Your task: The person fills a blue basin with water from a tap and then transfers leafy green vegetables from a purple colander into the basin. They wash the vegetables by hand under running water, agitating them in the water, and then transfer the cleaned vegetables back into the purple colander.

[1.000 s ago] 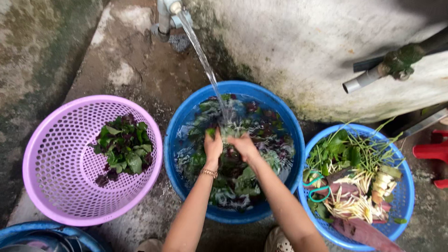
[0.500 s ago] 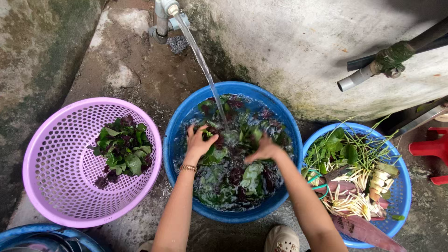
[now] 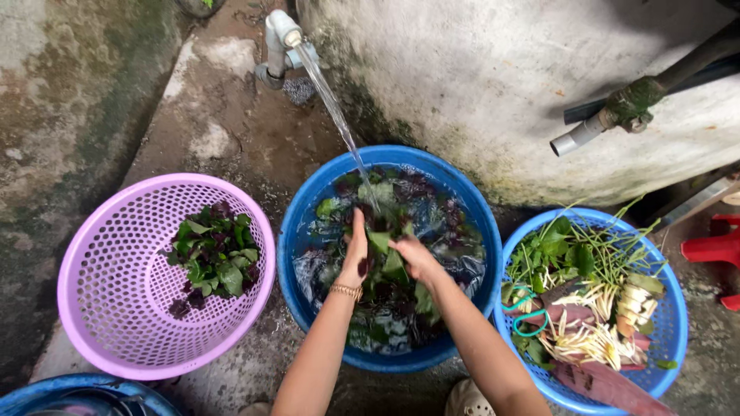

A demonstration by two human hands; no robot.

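A blue basin full of water and green-and-purple leaves stands in the middle, under a stream of water from a white tap. My left hand, with a gold bracelet at the wrist, and my right hand meet over the basin's middle, both closed around a bunch of wet leaves held between them. To the left, a purple perforated basket holds a small heap of washed leaves.
A blue basket at the right holds green stems, white roots and other vegetables. A grey pipe juts from the pale wall. A red stool sits at the far right, another blue rim at the bottom left.
My hands were together under the water, spread apart over the leaves, and have now come back together in the basin's middle, gathering a bunch of leaves.
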